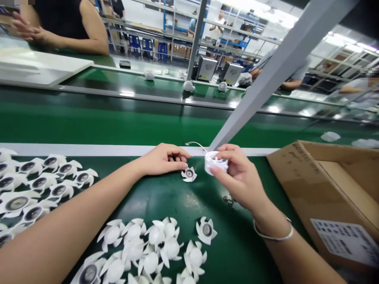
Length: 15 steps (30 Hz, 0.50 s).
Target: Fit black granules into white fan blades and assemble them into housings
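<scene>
My right hand [241,173] grips a round white plastic housing [211,162] between thumb and fingers, raised over the green work surface. A thin pale wire [197,143] sticks out from the housing's far side. My left hand [164,159] rests to its left, fingers curled, with the fingertips at a small white fan blade [188,174] that lies hub side up. Whether those fingers pinch the blade or only touch it, I cannot tell. Nearer to me lie a single blade [206,230] and a heap of white fan blades [151,246].
Rows of fan blades [41,182] lie at the left. An open cardboard box [325,197] stands at the right. A slanted metal post [275,75] rises before the green conveyor belt [118,122]. Across it, a co-worker's hands [32,31] are near a white board [44,65].
</scene>
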Each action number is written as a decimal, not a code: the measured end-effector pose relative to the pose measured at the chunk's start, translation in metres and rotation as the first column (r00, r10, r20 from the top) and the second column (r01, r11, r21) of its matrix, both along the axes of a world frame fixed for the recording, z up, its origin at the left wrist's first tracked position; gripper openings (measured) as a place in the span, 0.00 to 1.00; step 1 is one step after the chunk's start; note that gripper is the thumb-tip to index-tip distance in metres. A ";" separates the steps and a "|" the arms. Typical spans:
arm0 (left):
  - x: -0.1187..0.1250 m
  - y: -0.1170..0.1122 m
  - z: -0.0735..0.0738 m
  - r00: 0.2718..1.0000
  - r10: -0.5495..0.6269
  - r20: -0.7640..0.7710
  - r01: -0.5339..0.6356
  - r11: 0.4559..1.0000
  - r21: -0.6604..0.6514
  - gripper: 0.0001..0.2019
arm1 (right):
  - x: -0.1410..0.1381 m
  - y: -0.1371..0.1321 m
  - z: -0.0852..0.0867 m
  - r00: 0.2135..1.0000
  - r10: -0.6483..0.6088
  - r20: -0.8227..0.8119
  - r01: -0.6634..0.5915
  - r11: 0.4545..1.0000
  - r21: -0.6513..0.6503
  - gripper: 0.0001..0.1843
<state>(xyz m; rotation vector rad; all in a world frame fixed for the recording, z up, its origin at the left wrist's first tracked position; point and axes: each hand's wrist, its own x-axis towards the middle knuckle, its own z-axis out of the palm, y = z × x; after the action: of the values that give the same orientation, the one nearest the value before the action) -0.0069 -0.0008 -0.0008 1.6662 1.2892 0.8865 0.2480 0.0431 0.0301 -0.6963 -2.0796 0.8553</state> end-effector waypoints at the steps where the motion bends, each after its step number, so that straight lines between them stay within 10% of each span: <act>1: 0.000 0.001 0.000 1.000 0.015 0.018 -0.015 1.000 -0.005 0.20 | -0.004 -0.001 -0.003 1.000 0.024 0.010 -0.025 0.999 0.024 0.09; 15: 0.009 0.000 0.007 0.995 0.030 0.090 -0.019 0.993 -0.118 0.19 | -0.013 -0.009 -0.026 0.944 0.118 0.309 -0.204 0.943 0.263 0.11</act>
<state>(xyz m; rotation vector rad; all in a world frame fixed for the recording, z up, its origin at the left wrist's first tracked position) 0.0021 -0.0006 0.0062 1.5042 1.2769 0.8748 0.2354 0.0341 0.0046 -0.5163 -2.4910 0.5369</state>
